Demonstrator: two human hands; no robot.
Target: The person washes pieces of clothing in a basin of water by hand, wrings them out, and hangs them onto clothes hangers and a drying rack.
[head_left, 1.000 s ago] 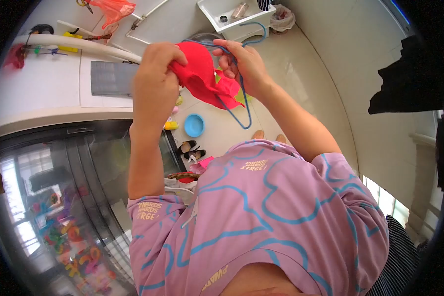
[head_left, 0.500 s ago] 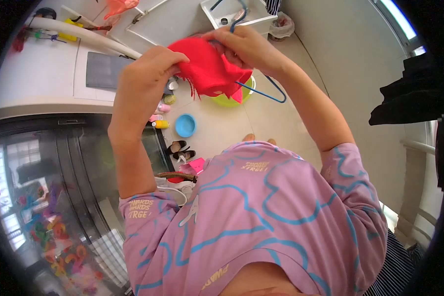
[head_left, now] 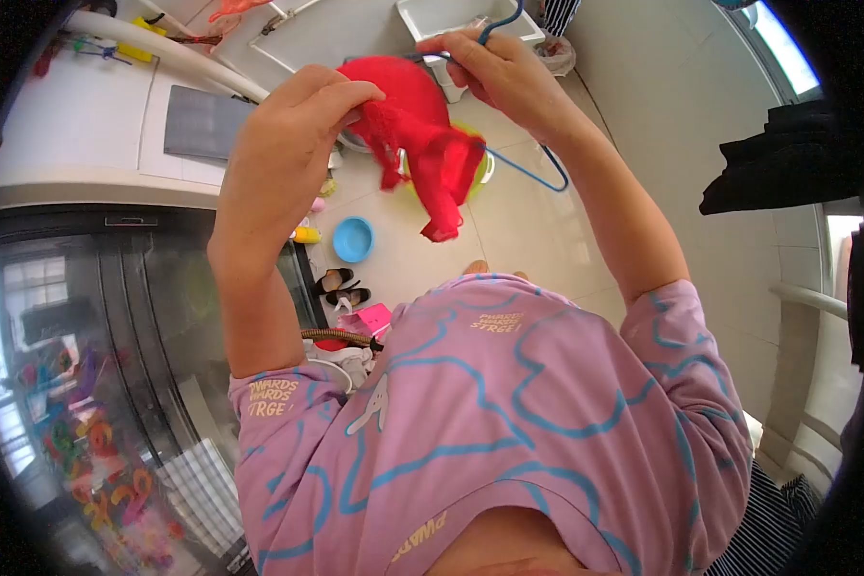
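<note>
A red garment (head_left: 403,101) with a lacy edge hangs high in front of me, one end drooping toward the floor. My left hand (head_left: 307,115) pinches its left edge between thumb and fingers. On the other side, my right hand (head_left: 504,82) is closed around a blue clothes hanger (head_left: 530,173) near its hook, the index finger pointing left along a bar. The hanger's lower bar runs behind the garment, so part of it is hidden. I cannot tell whether the garment is hooked on the hanger.
Below on the tiled floor are a green basin (head_left: 475,158), a blue basin (head_left: 353,239), black shoes (head_left: 341,288) and a pink box (head_left: 370,319). A white sink (head_left: 451,24) stands ahead. A counter (head_left: 67,144) lies left; black clothing (head_left: 768,163) hangs right.
My right hand has come off the garment and moved right and slightly up with the hanger. The garment has unfolded and its loose end now dangles lower, in my left hand.
</note>
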